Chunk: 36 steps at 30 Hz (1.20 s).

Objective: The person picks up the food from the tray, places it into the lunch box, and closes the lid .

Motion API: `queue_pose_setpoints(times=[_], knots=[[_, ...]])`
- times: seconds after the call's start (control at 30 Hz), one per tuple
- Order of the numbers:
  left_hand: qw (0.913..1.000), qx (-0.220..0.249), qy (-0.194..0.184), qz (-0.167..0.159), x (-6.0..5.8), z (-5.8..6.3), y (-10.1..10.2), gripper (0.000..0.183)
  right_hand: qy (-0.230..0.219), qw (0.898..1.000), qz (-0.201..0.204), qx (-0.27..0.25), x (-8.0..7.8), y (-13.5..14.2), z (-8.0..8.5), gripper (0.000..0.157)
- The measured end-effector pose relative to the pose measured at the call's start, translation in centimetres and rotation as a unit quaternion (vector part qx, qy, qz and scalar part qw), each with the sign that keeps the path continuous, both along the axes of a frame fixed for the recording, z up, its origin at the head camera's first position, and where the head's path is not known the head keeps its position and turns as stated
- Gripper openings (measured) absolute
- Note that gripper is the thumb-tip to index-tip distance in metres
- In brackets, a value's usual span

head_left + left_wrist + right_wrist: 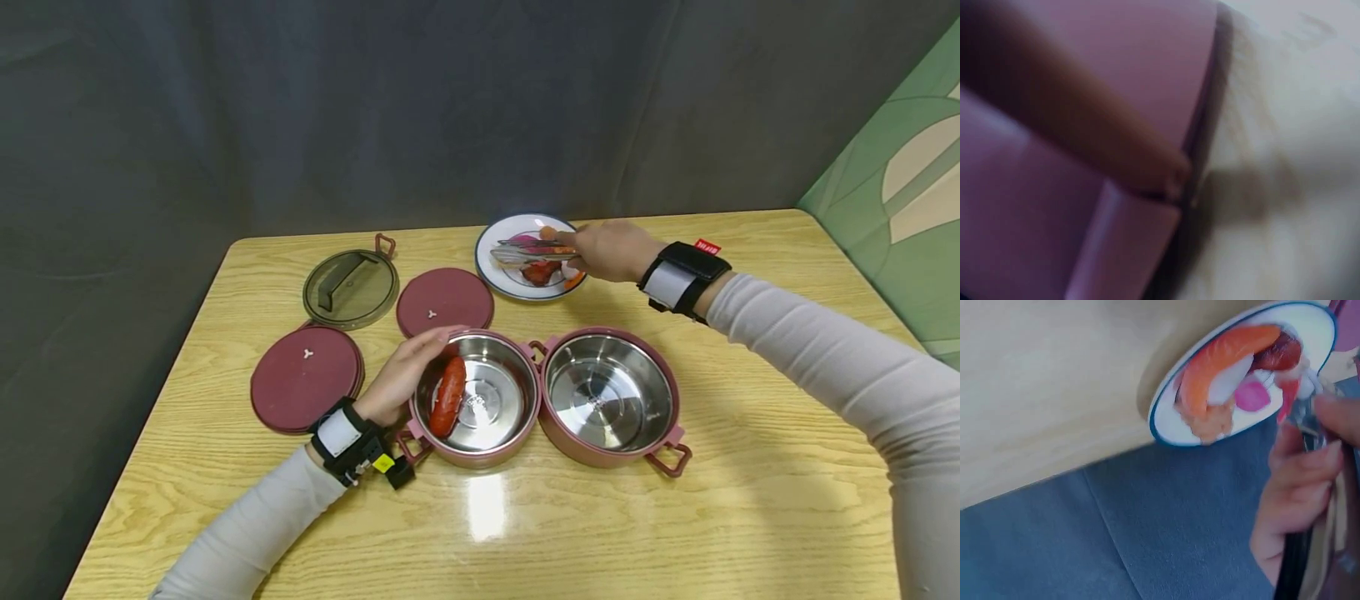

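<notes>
My right hand [611, 250] grips metal tongs [551, 254] over a white plate [489, 273] with a blue rim at the back of the table. On it lie an orange-and-white piece [1235, 353], a dark red piece [1282, 353], a pink piece [1252, 395] and other food. In the right wrist view the tongs' tips overlap food at the plate's edge. My left hand [405, 375] touches the left side of a pink pot [476, 458], fingers extended along its rim. A red sausage [448, 398] lies inside that pot. The left wrist view shows a blurred close-up of the pot.
A second pink pot [592, 454] stands close to the right of the first, its handle sticking out front right. At left lie a glass lid [352, 304] with a dark handle, a maroon disc [446, 300] and another maroon disc [303, 383]. A dark curtain hangs behind the table.
</notes>
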State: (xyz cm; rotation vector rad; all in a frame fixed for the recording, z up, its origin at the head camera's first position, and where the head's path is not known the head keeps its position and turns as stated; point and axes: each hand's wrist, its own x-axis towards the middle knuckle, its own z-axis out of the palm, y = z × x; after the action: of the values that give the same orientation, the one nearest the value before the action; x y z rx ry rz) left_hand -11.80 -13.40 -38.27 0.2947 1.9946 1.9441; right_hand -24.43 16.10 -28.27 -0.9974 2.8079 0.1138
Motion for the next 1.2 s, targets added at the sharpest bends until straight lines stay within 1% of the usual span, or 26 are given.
queue_pose_setpoints(times=[0.2,0.4,0.53,0.63,0.77,0.83,0.93,1.0,1.2], knots=[[1.0,-0.001,-0.001,0.0,0.0,0.0,0.0,0.043,-0.03,0.999,-0.014,-0.003,-0.3,0.2,0.4,0.046],[1.0,0.001,-0.002,0.0,0.0,-0.1,0.0,0.043,-0.023,1.0,-0.006,-0.009,-0.3,0.5,0.2,0.046],[1.0,0.001,0.003,-0.002,-0.1,-0.1,-0.1,0.043,-0.019,1.0,-0.001,-0.017,-0.3,0.6,-0.1,0.049],[1.0,0.001,0.004,-0.004,-0.1,-0.2,-0.1,0.043,-0.023,1.0,-0.001,-0.02,-0.4,0.7,-0.2,0.05],[1.0,0.003,0.002,-0.004,-0.1,-0.1,-0.1,0.043,-0.028,0.999,0.001,-0.03,-0.5,0.9,-0.3,0.046],[1.0,0.004,-0.001,-0.003,-0.1,-0.1,0.0,0.043,-0.033,0.999,0.001,-0.038,-0.5,0.9,-0.3,0.047],[1.0,0.003,-0.003,-0.002,0.0,0.1,0.0,0.043,-0.041,0.998,-0.004,-0.046,-0.5,0.9,-0.1,0.05],[1.0,0.002,-0.002,-0.002,0.0,0.1,0.1,0.043,-0.043,0.998,-0.007,-0.052,-0.5,1.0,0.2,0.049],[0.9999,-0.002,0.007,-0.008,-0.2,0.1,0.0,0.043,-0.024,0.998,-0.002,-0.06,-0.5,1.2,1.1,0.04]])
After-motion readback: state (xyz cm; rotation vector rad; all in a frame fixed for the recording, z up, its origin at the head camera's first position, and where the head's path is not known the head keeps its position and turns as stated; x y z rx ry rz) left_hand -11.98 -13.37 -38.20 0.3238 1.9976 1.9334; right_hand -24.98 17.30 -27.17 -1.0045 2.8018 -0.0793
